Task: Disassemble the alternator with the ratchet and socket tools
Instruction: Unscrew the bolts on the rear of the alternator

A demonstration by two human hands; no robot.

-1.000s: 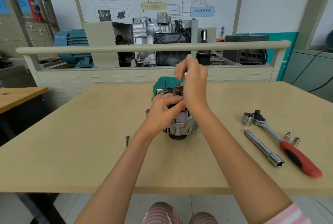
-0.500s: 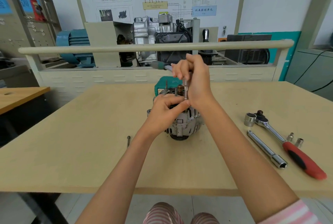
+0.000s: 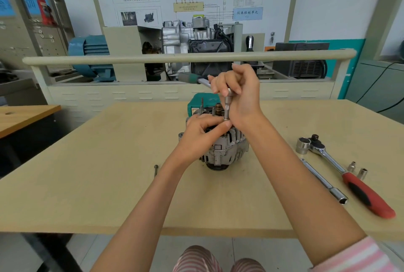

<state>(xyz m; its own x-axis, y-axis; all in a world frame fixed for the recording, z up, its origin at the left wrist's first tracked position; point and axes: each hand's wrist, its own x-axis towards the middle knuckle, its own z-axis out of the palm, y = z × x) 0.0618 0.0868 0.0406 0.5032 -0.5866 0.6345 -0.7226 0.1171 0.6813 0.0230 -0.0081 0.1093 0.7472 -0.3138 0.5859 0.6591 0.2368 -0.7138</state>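
Note:
A grey finned alternator (image 3: 225, 151) stands on the wooden table (image 3: 109, 162). My left hand (image 3: 202, 133) lies over its top left, thumb and fingers pinching at the foot of a thin socket extension (image 3: 227, 109). That extension stands upright on the alternator's top. My right hand (image 3: 237, 92) grips the head of a small green-handled ratchet (image 3: 192, 78) fitted on the extension; its handle points left. A long bolt (image 3: 202, 105) sticks up from the alternator's far left side.
To the right lie a red-handled ratchet (image 3: 349, 175) with a large socket (image 3: 302, 145), a chrome extension bar (image 3: 323, 181) and two small sockets (image 3: 358, 170). A loose bolt (image 3: 155, 170) lies left of my left forearm. A teal box (image 3: 202, 100) sits behind the alternator.
The green ratchet handle has swung out to the left from behind my right hand. My left hand has stayed on the alternator top.

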